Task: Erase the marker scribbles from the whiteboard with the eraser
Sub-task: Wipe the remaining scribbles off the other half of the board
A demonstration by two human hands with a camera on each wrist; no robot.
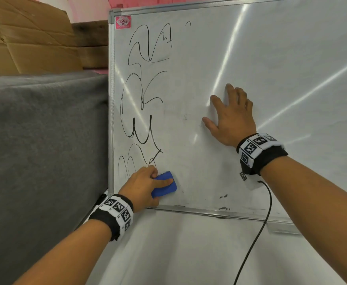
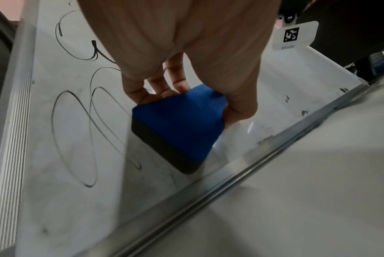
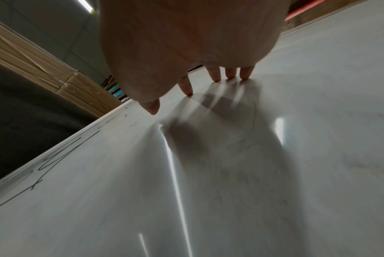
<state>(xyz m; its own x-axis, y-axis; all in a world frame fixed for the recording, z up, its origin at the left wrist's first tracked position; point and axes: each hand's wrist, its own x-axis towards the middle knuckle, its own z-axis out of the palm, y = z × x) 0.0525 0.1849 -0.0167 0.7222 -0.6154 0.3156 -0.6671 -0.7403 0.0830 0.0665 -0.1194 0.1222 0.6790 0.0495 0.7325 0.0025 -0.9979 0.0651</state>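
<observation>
L hand (image 1: 142,185) gripping eraser (image 1: 164,187) on whiteboard (image 1: 250,79)

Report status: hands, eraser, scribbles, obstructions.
Left hand grips blue eraser at board's lower left. Right hand flat on whiteboard. Scribbles remain. Nothing obstructing.

a grey blanket (image 1: 43,128) covered a bulky shape at nine o'clock in the head view. flattened cardboard (image 1: 28,36) leaned behind it at ten o'clock, with dark wooden planks (image 1: 90,46) just beside it. a black cable (image 1: 257,233) trailed over the pale surface (image 1: 189,254) at five o'clock. a pink wall (image 1: 143,2) showed at twelve o'clock.
</observation>
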